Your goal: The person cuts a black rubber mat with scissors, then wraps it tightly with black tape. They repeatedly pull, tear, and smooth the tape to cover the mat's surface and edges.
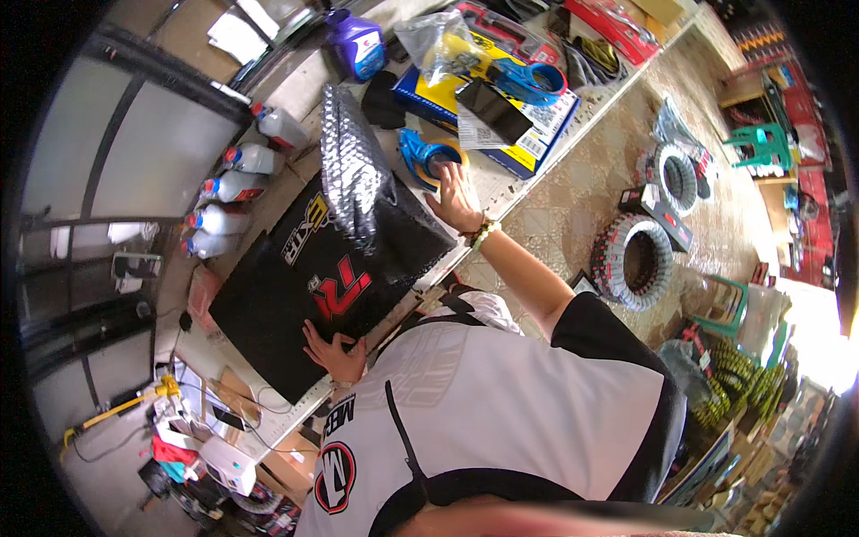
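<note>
A large black plastic mailing bag (259, 304) with red and white print lies on the workbench before me. My left hand (337, 355) rests on its near edge, fingers spread. On the bag's far right part sits a silvery-black bubble-wrap pouch (353, 170), its upper end standing up. My right hand (458, 199) reaches past the pouch, fingers extended and thumb apart. Its fingertips touch the tape roll in a blue tape dispenser (420, 154); whether they grip it cannot be seen.
Beyond stand a blue-and-yellow box (528, 159) with a phone (495, 111), a second blue tape dispenser (530, 82) and a purple bottle (356, 46). Several white bottles (234, 186) line the left side. Tyres (633, 259) lie on the floor right of the bench edge.
</note>
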The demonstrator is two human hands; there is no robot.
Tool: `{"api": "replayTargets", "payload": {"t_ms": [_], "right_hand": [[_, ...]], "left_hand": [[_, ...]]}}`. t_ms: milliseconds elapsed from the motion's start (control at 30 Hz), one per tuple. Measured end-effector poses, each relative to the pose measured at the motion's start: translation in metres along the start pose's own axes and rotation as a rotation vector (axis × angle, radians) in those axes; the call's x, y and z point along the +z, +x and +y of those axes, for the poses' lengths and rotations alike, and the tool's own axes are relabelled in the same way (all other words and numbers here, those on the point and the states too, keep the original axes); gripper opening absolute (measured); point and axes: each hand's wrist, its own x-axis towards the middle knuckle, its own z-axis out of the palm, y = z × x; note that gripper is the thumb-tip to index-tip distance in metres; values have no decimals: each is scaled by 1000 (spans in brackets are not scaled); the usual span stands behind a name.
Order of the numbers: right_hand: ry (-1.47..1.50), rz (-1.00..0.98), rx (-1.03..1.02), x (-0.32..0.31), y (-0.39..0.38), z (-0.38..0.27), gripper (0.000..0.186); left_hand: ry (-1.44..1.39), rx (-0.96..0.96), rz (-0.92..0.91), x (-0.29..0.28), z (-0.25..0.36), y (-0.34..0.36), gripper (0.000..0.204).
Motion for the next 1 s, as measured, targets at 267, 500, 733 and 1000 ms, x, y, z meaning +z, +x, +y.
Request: {"api": "replayTargets", "payload": {"t_ms": [267, 500, 733, 1000], "right_hand": [[491, -353, 624, -92, -6, -20, 50], [547, 340, 119, -190, -24, -152, 44], [789, -161, -697, -114, -27, -217, 57], [1076, -1070, -170, -92, 40, -268, 39]], "left_hand": [[-141, -33, 142, -28, -13, 34, 34], [-924, -211, -144, -74, 13, 75, 39], [-1508, 321, 180, -153, 97, 71, 89], [-869, 163, 30, -191, 16, 4, 81]]}}
